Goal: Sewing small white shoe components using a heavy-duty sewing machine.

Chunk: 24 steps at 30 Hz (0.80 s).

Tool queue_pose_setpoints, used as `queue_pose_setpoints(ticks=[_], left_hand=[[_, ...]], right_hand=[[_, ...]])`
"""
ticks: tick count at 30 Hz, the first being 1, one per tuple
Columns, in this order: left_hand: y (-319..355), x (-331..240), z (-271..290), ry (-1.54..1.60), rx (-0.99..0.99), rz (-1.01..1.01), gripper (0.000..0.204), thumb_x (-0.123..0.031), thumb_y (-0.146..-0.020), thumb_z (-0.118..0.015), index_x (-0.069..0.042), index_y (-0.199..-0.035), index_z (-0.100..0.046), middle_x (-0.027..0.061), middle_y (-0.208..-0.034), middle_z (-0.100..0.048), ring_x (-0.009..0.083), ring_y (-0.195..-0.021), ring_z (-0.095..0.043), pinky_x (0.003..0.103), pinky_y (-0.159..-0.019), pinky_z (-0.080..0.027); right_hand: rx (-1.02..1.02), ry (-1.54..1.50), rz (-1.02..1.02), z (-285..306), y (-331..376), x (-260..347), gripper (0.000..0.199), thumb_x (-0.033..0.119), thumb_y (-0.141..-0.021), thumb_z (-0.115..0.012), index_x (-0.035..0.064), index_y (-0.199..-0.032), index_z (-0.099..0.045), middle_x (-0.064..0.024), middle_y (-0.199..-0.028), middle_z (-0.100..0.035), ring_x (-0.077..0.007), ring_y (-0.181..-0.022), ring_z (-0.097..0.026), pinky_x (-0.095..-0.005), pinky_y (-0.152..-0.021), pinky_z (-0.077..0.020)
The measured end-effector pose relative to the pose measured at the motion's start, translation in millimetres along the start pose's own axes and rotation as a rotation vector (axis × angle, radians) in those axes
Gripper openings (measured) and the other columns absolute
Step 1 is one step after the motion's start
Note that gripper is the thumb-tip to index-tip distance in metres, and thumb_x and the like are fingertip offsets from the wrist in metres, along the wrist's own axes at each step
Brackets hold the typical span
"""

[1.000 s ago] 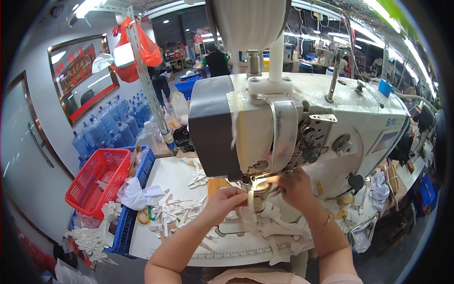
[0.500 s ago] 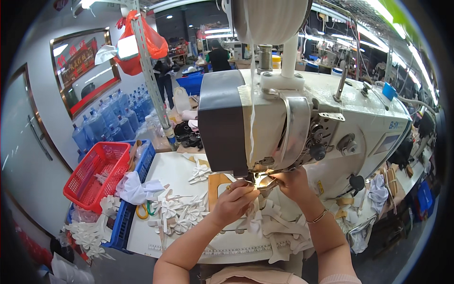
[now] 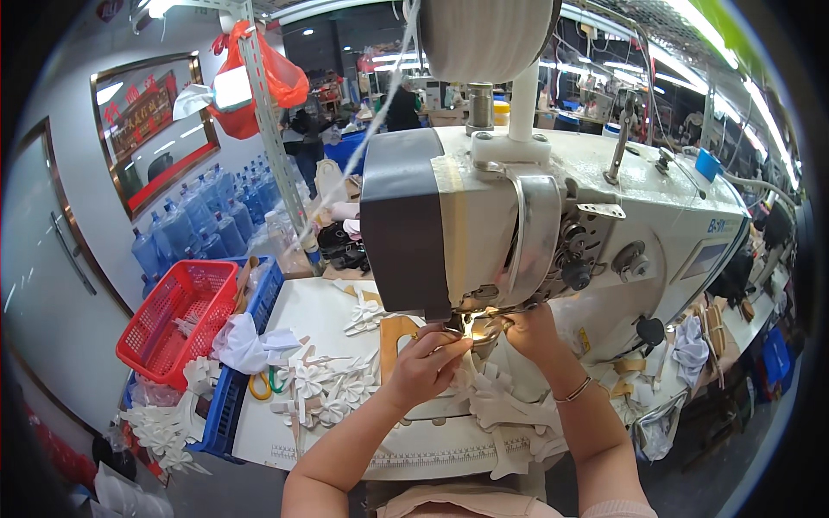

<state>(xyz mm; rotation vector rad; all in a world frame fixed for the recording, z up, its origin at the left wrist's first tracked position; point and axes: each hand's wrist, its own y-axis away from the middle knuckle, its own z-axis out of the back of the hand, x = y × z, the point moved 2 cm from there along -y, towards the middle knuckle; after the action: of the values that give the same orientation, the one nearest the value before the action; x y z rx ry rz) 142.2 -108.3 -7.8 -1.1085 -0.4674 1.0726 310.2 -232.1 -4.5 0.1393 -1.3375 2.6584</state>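
Both my hands are at the lit needle area of a sewing machine (image 3: 557, 216). My left hand (image 3: 429, 361) is closed, thumb and fingers pinching the near edge of a small pale piece (image 3: 485, 338) under the needle. On the other side, my right hand (image 3: 530, 332) has its fingers curled onto the same piece, its fingertips partly hidden by the machine. Glare blurs the piece's outline. Just below my hands lie white cut strap pieces (image 3: 509, 406). White flower-shaped pieces (image 3: 328, 384) are heaped to the left of my left forearm.
A red basket (image 3: 177, 324) sits on a blue crate (image 3: 220, 406) at the left, beside a white cloth (image 3: 250, 341). Scissors with green and yellow handles (image 3: 266, 382) lie near the crate. A large spool (image 3: 488, 39) hangs above the machine, with white tape (image 3: 377, 121) running off it.
The white tape has swung from hanging down the machine's front to stretching out leftward, blurred. My hands have shifted only slightly at the needle.
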Motion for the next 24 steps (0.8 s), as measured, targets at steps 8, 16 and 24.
queue_pose_setpoints(ticks=[8,16,24], left_hand=[[4,22,1,0.043,-0.125,0.23,0.023,0.003,-0.069,-0.065,-0.006,-0.09,-0.065,0.012,-0.082,-0.059,0.0294,-0.075,-0.06,0.035,-0.063,-0.048],[0,9,18,-0.335,0.144,-0.11,0.03,-0.002,-0.066,-0.06,-0.008,-0.095,-0.065,0.0025,-0.085,-0.059,0.0188,-0.075,-0.055,0.03,-0.068,-0.043],[-1,-11,14,-0.436,0.172,0.0,0.028,-0.002,-0.071,-0.058,-0.007,-0.098,-0.064,0.0017,-0.082,-0.054,0.019,-0.076,-0.053,0.031,-0.073,-0.043]], right_hand=[[-0.063,-0.005,0.014,23,3,21,0.033,-0.005,-0.062,-0.062,0.0103,-0.091,-0.068,-0.007,-0.081,-0.066,-0.0276,-0.074,-0.062,-0.0345,-0.066,-0.0488],[0.08,0.033,0.005,56,2,90,0.036,0.008,-0.064,-0.073,0.0117,-0.097,-0.061,-0.0011,-0.095,-0.063,-0.0262,-0.086,-0.06,-0.0344,-0.069,-0.0522],[0.058,0.084,0.079,41,0,66,0.039,-0.003,-0.066,-0.061,0.0154,-0.101,-0.063,0.0015,-0.092,-0.061,-0.0226,-0.082,-0.06,-0.0346,-0.071,-0.052]])
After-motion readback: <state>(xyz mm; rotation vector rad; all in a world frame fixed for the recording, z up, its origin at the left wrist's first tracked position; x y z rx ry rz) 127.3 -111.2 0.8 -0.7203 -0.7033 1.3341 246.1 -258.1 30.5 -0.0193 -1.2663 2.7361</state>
